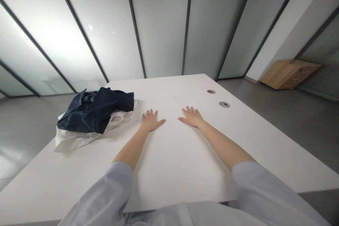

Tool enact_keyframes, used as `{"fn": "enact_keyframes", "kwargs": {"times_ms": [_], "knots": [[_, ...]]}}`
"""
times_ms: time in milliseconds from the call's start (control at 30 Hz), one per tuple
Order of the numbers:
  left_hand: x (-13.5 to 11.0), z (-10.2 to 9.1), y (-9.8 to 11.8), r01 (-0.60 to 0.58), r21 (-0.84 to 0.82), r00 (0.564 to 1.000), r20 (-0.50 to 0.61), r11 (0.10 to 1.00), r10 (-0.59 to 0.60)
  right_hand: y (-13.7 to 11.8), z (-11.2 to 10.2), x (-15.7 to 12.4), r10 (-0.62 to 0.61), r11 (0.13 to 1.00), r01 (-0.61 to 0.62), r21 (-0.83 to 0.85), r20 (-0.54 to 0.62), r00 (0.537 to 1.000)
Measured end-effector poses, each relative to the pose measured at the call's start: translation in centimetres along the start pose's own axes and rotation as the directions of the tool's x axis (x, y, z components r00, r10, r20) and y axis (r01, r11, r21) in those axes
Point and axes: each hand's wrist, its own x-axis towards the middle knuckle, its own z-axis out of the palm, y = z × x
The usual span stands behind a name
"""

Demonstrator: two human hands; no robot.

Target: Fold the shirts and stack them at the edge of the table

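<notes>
My left hand [150, 121] lies flat on the white table [174, 155], fingers spread and nothing in it. Across from it, my right hand [192, 117] also rests palm down with its fingers apart, holding nothing. A gap of bare tabletop separates the two thumbs. To the left of my left hand is a crumpled heap of dark navy cloth [97, 109], lying on top of white cloth [76, 141]. The heap does not touch my hand. Whether these cloths are garments I cannot tell.
Two round cable grommets [224, 104] are set into the tabletop on the right. A wooden drawer cabinet [288, 74] stands on the grey floor at far right. Frosted glass panels [161, 24] with dark frames rise behind the table's far edge.
</notes>
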Motion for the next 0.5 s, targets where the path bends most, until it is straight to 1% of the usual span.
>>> {"fn": "enact_keyframes", "kwargs": {"times_ms": [167, 500], "knots": [[0.01, 0.03, -0.06, -0.004, -0.003, 1.0, -0.006, 1.0, 0.004, -0.14, -0.27, -0.24, 0.002, 1.0, -0.003, 0.008, 0.006, 1.0], [-0.09, -0.05, -0.02, 0.0, 0.004, 1.0, -0.007, 1.0, 0.0, -0.01, 0.0, -0.02, -0.003, 1.0, 0.003, 0.007, 0.008, 1.0]]}}
